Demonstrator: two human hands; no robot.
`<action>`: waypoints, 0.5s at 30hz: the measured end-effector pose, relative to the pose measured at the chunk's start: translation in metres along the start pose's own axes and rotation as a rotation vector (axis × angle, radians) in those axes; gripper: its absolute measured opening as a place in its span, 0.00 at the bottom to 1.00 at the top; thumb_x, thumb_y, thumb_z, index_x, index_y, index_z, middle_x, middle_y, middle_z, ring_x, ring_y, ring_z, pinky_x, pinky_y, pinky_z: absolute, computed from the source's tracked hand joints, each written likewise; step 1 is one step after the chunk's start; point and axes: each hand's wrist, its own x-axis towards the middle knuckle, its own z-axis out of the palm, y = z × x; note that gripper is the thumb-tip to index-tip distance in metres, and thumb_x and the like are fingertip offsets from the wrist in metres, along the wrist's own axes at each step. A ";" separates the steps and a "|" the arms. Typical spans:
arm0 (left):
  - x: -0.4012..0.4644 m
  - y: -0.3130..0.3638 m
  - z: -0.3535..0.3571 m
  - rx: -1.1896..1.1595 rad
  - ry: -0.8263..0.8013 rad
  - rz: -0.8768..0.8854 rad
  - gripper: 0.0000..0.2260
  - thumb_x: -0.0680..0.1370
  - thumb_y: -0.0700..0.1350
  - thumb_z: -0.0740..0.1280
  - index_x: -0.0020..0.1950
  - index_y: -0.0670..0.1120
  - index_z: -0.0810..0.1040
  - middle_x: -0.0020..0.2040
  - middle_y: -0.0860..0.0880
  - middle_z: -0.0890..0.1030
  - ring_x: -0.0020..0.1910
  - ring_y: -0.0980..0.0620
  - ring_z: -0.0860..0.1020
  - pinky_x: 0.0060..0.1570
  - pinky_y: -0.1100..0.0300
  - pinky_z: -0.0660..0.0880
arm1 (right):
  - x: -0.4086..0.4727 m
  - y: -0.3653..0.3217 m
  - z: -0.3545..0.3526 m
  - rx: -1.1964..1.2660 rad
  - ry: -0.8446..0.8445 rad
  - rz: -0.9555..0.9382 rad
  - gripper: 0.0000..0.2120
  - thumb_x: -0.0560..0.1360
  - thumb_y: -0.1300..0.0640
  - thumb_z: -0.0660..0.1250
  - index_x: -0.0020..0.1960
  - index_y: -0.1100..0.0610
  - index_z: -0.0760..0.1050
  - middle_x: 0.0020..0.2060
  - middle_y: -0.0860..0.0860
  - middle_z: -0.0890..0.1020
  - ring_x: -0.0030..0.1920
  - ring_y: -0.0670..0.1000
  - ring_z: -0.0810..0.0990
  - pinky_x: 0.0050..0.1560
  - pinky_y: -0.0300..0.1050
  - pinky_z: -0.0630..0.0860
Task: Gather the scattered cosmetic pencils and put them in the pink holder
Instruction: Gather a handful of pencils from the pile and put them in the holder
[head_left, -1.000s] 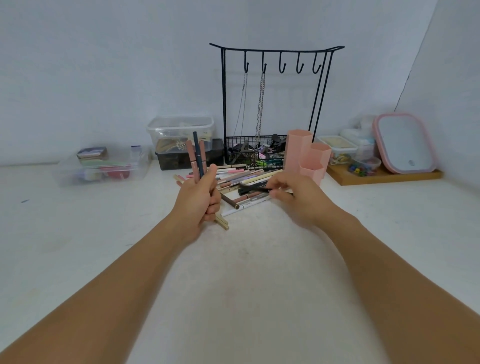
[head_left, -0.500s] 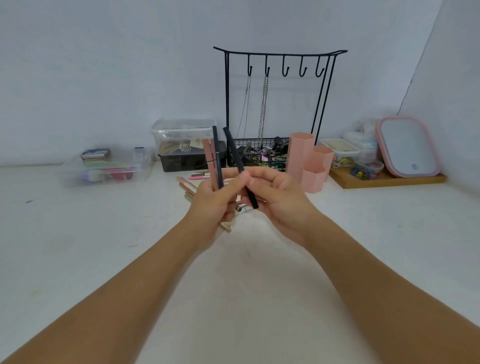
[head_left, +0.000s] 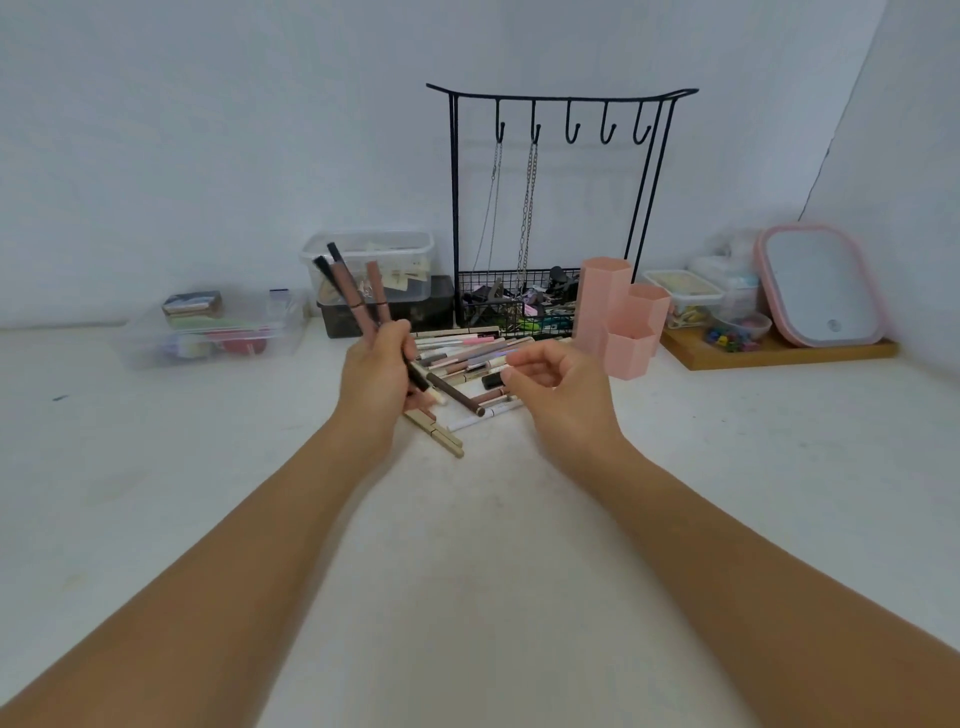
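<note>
- Half a second before, our two hands met over the pile and the right one was passing a dark pencil across. By this moment the left hand had its fingers curled round a small bundle of pencils — two dark ones and two dusty-pink ones, tips fanned up and leaning toward the bench's left edge.
- The right hand had drawn away toward the bench's right side and hung over the pile with fingers loosely curled and thumb near the fingertips. We could make out nothing held in it.
- We took that to mean the handover was done: the bundle had grown by one, and the right hand was free to pick again.
- Most of the work remained. The scattered pencils lay in a heap near the back edge of the bench, in front of the black wire stand.
- The pink holder stood just right of the heap, upright, its hexagonal cups open at the top — we saw no pencil rising from them yet.
</note>
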 end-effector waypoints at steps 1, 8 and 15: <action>0.003 -0.001 -0.004 -0.009 0.020 -0.018 0.14 0.81 0.45 0.61 0.35 0.47 0.68 0.31 0.50 0.69 0.29 0.54 0.71 0.32 0.58 0.77 | 0.001 0.004 -0.001 -0.072 -0.004 -0.024 0.03 0.74 0.60 0.74 0.48 0.57 0.82 0.40 0.52 0.84 0.39 0.43 0.79 0.40 0.31 0.75; 0.008 -0.008 -0.019 -0.076 -0.025 -0.035 0.16 0.85 0.52 0.62 0.39 0.49 0.66 0.26 0.52 0.66 0.23 0.54 0.67 0.22 0.62 0.64 | 0.011 0.008 0.009 -0.267 -0.119 -0.020 0.09 0.70 0.49 0.78 0.43 0.53 0.81 0.31 0.49 0.77 0.30 0.44 0.70 0.34 0.40 0.71; 0.012 -0.011 -0.022 -0.026 0.078 -0.136 0.13 0.81 0.48 0.68 0.39 0.49 0.68 0.26 0.53 0.65 0.21 0.56 0.60 0.20 0.62 0.58 | 0.014 0.007 0.019 -0.550 -0.183 -0.078 0.10 0.68 0.44 0.78 0.40 0.50 0.85 0.24 0.41 0.74 0.29 0.41 0.74 0.34 0.40 0.72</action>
